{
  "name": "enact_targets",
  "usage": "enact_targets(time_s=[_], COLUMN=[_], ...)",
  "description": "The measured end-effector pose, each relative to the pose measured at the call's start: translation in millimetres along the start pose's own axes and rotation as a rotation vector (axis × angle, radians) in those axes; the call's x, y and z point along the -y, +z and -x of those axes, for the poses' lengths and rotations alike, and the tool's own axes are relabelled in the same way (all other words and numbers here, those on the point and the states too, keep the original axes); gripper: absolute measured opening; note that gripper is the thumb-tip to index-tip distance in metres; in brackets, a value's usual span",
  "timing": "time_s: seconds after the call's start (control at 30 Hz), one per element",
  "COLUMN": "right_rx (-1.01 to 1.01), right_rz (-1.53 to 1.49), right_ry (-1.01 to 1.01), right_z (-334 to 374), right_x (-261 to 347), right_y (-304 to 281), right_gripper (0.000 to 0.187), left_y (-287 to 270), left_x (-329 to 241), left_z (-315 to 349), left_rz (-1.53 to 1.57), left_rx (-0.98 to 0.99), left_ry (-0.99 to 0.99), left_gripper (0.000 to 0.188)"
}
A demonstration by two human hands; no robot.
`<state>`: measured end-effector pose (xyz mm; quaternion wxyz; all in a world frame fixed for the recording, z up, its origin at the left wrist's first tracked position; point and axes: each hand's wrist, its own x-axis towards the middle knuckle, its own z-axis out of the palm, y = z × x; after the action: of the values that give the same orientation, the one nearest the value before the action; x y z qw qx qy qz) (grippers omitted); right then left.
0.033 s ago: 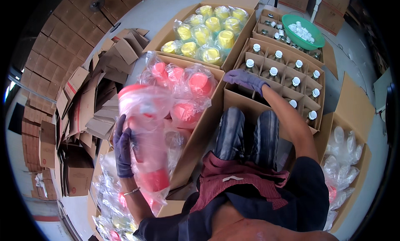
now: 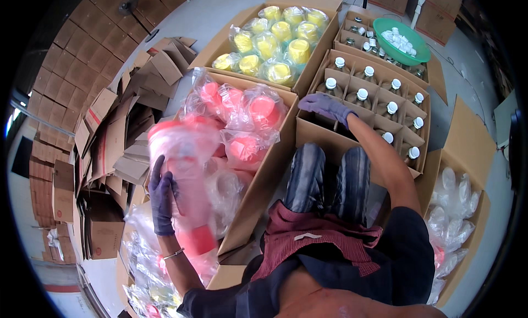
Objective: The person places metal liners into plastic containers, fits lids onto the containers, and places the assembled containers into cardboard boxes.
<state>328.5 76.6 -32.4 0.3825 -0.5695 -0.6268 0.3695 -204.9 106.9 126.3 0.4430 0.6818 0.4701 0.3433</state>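
Observation:
My left hand [image 2: 161, 200], in a purple-grey glove, is closed on the side of a pink plastic container [image 2: 190, 191] in a clear bag. The container is tall, blurred by motion, with stronger pink at both ends. It tilts over an open carton [image 2: 247, 208] where several similar bagged pink containers [image 2: 264, 110] lie. My right hand [image 2: 324, 106], gloved alike, rests with its fingers stretched out along the near left edge of a divided carton [image 2: 324, 130]. Glass bottles with white caps [image 2: 361, 95] stand in that carton's cells. Nothing shows in the right hand.
Behind stands a carton of bagged yellow-topped containers [image 2: 267, 45]. A green bowl of white caps [image 2: 407, 53] sits on another bottle carton at the back right. Clear bagged pieces fill a carton [image 2: 477, 230] at right. Flattened cardboard [image 2: 110, 125] is heaped at left.
The bagged pink container has shifted left and a little down in my left hand, uncovering more of the clear bags beside it. My right hand stays at the carton edge.

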Motion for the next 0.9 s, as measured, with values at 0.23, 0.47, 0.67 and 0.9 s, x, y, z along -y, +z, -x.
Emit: enact_targets(time_s=[0.23,0.47,0.67,0.9], right_rx=[-0.154,-0.217,0.434,0.168], right_rz=[0.166,0.740,1.041,1.018], right_ry=[0.057,-0.045,0.431,0.578], right_z=[-42.6,-157.2,-243.0,-263.7], right_x=[-39.5,-75.9,-105.0,-178.4], right_y=[-26.8,-85.9,-65.1,-38.5], right_gripper=[0.032,0.027,0.044,0.032], left_y=[13.6,62.2,221.8,345.7], left_x=[158.6,97.2,46.3,115.7], left_z=[-6.6,-112.0,-297.2,-420.9], left_rz=[-1.261,-1.431,-0.818,-1.274], left_rx=[-0.133,0.301,0.130,0.314], left_ry=[-0.269,-0.317,0.531,0.257], left_gripper=[0.052,0.033,0.034,0.070])
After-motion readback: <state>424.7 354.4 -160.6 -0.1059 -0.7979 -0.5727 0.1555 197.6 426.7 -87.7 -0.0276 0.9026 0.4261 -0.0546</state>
